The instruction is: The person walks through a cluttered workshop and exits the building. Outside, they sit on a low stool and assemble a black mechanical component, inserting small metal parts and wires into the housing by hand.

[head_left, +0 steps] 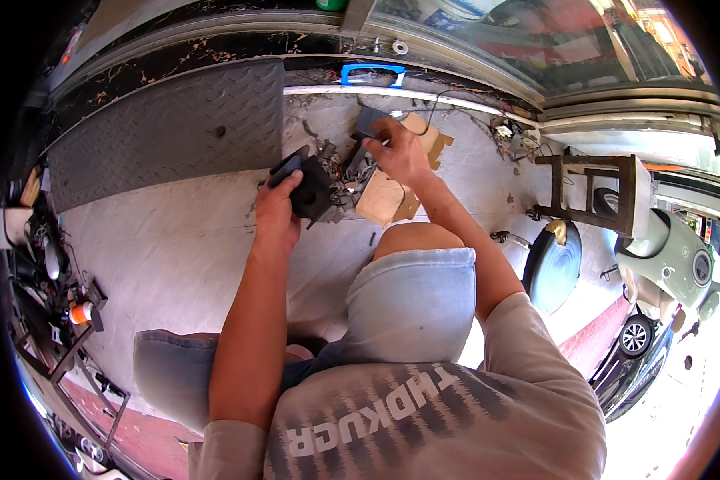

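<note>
Concrete floor outside a shopfront, person squatting, work spread out near the door sill.

Black plastic housing is up off the floor, clamped in the left hand, thumb over the top edge, fingers wrapped under. Right hand is pinching a small dark part just above the pile of loose components and wires; fingers closed on it, exact hold too small to read.

Around them: cardboard pieces under and beside the pile, steel checker plate to the left, blue handle at the sill, wooden stool and scooter to the right.

Risks, as I judge them:
- Housing is held 1-handed at an edge; a slip drops it onto the wiring.
- Wires trail from the pile; lifting either part could snag and drag them.
- Small loose bits on bare concrete are easy to lose or kneel on.
</note>
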Available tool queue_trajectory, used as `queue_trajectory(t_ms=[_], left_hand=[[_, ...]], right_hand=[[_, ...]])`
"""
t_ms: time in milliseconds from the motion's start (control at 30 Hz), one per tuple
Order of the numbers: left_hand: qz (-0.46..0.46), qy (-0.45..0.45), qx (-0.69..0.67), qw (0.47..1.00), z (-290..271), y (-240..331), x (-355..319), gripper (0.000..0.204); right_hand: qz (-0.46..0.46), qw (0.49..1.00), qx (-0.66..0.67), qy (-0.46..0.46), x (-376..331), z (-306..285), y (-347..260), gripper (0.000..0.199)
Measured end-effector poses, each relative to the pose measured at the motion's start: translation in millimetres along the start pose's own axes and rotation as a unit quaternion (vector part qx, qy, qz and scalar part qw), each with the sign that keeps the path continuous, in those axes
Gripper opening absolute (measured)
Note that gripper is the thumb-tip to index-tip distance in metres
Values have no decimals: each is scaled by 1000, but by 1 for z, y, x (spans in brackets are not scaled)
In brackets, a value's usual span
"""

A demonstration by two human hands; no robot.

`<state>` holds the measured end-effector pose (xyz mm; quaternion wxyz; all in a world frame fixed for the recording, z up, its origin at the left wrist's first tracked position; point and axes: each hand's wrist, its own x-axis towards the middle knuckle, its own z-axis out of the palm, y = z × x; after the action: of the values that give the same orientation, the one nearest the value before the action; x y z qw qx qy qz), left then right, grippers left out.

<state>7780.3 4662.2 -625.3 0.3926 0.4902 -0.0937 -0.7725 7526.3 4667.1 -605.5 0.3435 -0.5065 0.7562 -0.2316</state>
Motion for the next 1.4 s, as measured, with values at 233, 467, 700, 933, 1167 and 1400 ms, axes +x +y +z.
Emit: queue_trajectory(t_ms=[233,467,700,933,1167,1400], left_hand=[[-61,-23,-40,997,-17,17,-4,34],[-112,-14,-58,992,-35,17,-2,36],[-78,34,-8,996,-30,18,-8,33],[-53,28,-26,998,-32,20,-5,36],[-21,33,22,999,-33,24,-24,39],[-5,-3,-37,999,-43,37,-28,36]], right_hand=[[-2,958,-286,21,37,18,50,82],[-21,949,-313,18,47,27,52,87],[-45,962,-259,72,55,17,69,68],[105,965,-200,131,44,14,44,79],[224,928,-281,95,84,47,-4,101],[69,981,113,144,68,10,15,55]])
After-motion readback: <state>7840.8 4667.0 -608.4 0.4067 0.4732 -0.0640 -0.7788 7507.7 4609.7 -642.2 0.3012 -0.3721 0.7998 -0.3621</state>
